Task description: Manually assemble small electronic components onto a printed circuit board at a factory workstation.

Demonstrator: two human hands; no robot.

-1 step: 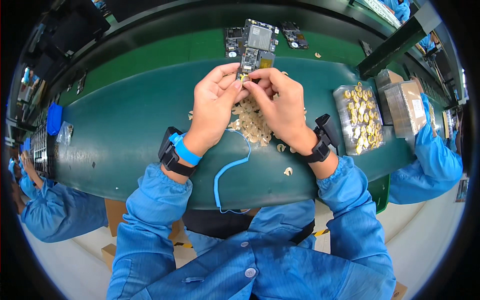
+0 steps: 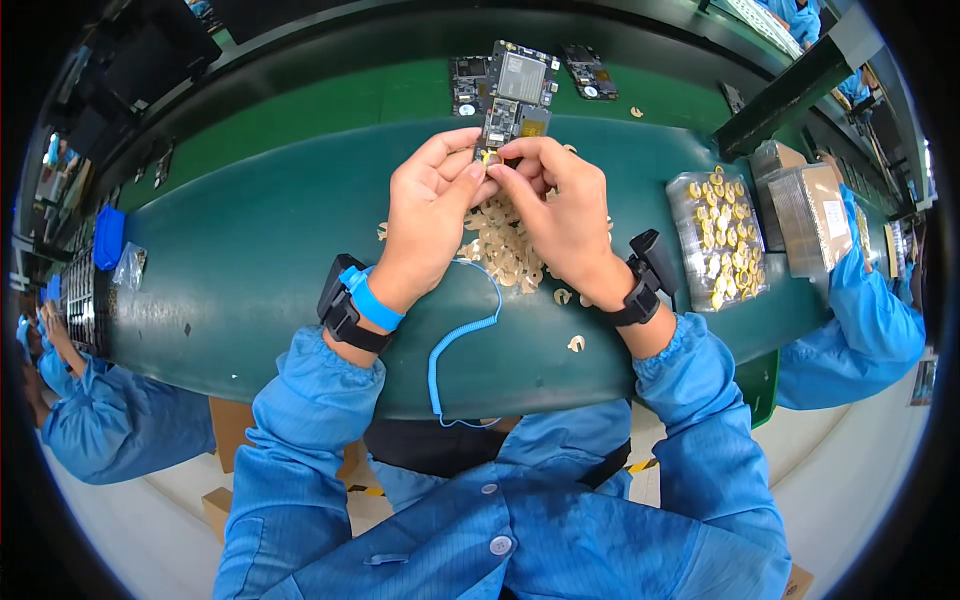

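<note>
Between the fingertips of both hands is a small round coin cell [image 2: 491,160] with yellow at its edge, partly hidden by the thumbs. My left hand [image 2: 422,210] pinches it from one side, thumb and fingers closed. From the other side my right hand [image 2: 568,205] grips it with thumb and index finger, the remaining fingers curled. Just beyond the fingertips lies a dark circuit board [image 2: 502,120] with a silver shield and a yellowish patch. A heap of beige notched paper pieces [image 2: 508,245] spreads on the green table beneath my hands.
At right, a transparent tray [image 2: 716,238] holds several yellow-rimmed round pieces, beside plastic-wrapped boxes [image 2: 808,215]. More circuit boards [image 2: 588,72] lie at the back. A blue coiled cord [image 2: 462,330] runs from my left wristband. A dark post [image 2: 780,95] rises at right. Co-workers' sleeves [image 2: 850,340] flank the table.
Almost nothing differs. My fingertips have shifted very slightly at the coin cell, and a bit more yellow shows between them.
</note>
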